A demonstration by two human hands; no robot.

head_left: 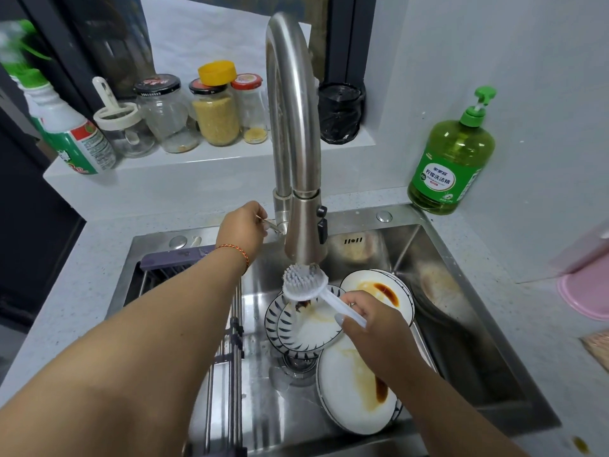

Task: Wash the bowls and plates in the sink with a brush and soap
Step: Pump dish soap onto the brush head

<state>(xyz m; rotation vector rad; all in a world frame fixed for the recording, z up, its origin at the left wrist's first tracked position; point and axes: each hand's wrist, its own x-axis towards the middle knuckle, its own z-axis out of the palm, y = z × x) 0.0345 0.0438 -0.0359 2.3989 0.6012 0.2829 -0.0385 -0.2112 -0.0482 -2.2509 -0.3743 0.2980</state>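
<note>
Two hands work at frame centre. The right hand (369, 321) grips the white plastic brush (304, 286), handle running up-left, bristles directly under the steel faucet spout (304, 239). The left hand (240, 229) pinches the faucet lever (272, 224). Stained white plates (349, 390) lie below in the steel sink (461, 341).

Left hand (242, 227) reaches forward with fingers pinched; right hand (372, 319) fingers curled

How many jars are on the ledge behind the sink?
4: clip-lid jar leftmost, black-lidded empty jar, grain-filled jar, red-lidded jar beside the faucet, which may hide more.
</note>
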